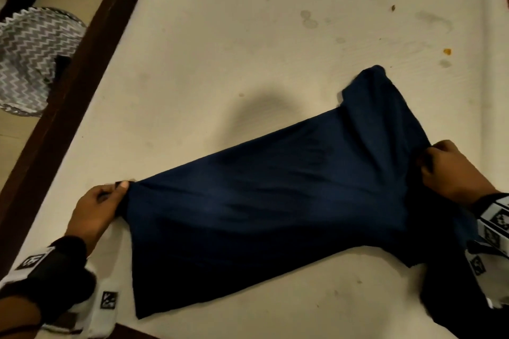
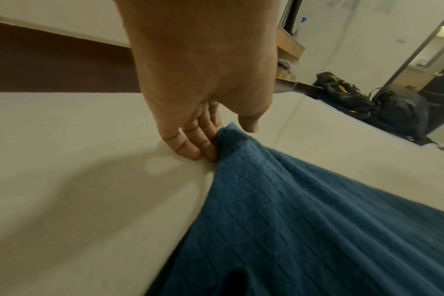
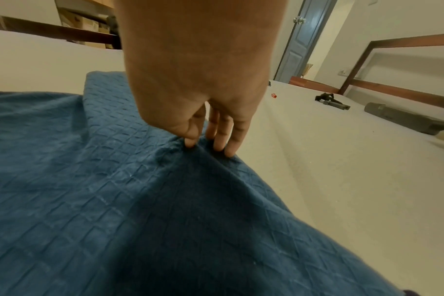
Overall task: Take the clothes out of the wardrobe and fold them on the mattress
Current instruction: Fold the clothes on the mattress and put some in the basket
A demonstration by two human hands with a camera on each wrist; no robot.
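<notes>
1. Garment (image 1: 275,201): dark blue, woven grid pattern.
2. Mattress (image 1: 220,36): cream, faint stains.
3. Bed frame (image 1: 68,96): dark brown.
4. Basket (image 1: 30,58): grey-and-white zigzag.
5. Door (image 3: 302,40): blue-grey.

We reach both arms forward, our left hand (image 1: 96,208) pinching one end of the dark blue waffle-textured garment (image 1: 275,201) between thumb and fingers (image 2: 190,148), our right hand (image 1: 451,170) gripping the opposite end, both wrists in black straps.
</notes>
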